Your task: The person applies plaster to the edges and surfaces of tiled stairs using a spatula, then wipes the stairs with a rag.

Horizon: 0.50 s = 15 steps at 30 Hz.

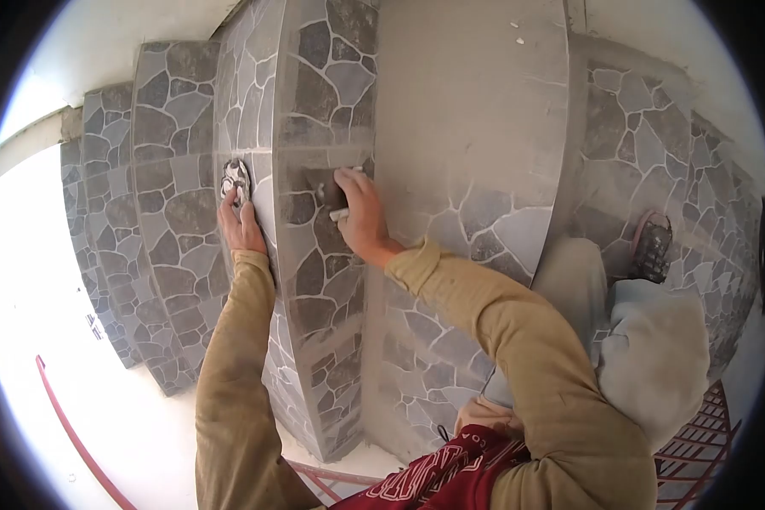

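My left hand [243, 228] is raised to the narrow tiled side of a pillar [282, 255]. Its fingers are on a small lumpy black-and-white piece [235, 177] that rests against the tiles; I cannot make out whether it is a rag or a sponge. On the adjoining pillar face, my right hand [364, 211] is closed around a dark brown pad [336, 191] with pale bits at its edges. The pad meets the stone-patterned tiles [310, 255], where greyish smears cover some of the pale joints. Part of the pad is hidden behind my fingers.
Right of the pillar is a dusty wall panel [467, 102] with smeared tiles lower down. More stone-patterned wall sections [174, 170] stand to the left. A dark shoe [652, 246] and bent knees [650, 348] are at the right. Red metal bars [697, 442] show below.
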Motion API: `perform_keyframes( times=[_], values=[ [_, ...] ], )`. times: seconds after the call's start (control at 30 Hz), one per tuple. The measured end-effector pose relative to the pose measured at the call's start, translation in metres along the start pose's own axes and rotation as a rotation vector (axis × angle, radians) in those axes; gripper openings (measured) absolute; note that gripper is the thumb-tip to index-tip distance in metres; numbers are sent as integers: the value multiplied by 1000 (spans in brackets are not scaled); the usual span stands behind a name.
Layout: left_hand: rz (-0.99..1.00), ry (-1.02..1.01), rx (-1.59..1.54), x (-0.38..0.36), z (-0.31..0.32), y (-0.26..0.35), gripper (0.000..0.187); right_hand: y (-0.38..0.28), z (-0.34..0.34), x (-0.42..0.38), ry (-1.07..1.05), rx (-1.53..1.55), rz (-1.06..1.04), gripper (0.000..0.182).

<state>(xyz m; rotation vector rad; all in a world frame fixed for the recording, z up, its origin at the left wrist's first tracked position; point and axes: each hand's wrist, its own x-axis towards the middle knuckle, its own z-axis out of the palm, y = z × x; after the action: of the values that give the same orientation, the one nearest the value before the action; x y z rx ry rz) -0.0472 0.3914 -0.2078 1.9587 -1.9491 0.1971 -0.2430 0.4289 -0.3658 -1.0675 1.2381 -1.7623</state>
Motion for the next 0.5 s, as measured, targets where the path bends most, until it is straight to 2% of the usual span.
perform_keyframes(
  times=[0.07,0.2,0.3,0.37,0.4,0.5],
  values=[
    [8,-3,-2,1,0,6,43,8,0,4,3,83,2,59],
    [-4,-21,-9,-1,-4,1,44,9,-6,20,37,61,27,57],
    [2,-8,-21,2,1,3,44,-1,-5,10,-66,68,-9,56],
    [-2,-14,-10,-4,-5,5,44,20,-3,26,25,52,35,53],
    [-6,-16,-14,-4,-5,7,44,21,-4,28,60,-13,-40,53],
    [-4,-21,-14,1,-1,2,44,-10,-5,7,-29,59,-65,52]
  ],
)
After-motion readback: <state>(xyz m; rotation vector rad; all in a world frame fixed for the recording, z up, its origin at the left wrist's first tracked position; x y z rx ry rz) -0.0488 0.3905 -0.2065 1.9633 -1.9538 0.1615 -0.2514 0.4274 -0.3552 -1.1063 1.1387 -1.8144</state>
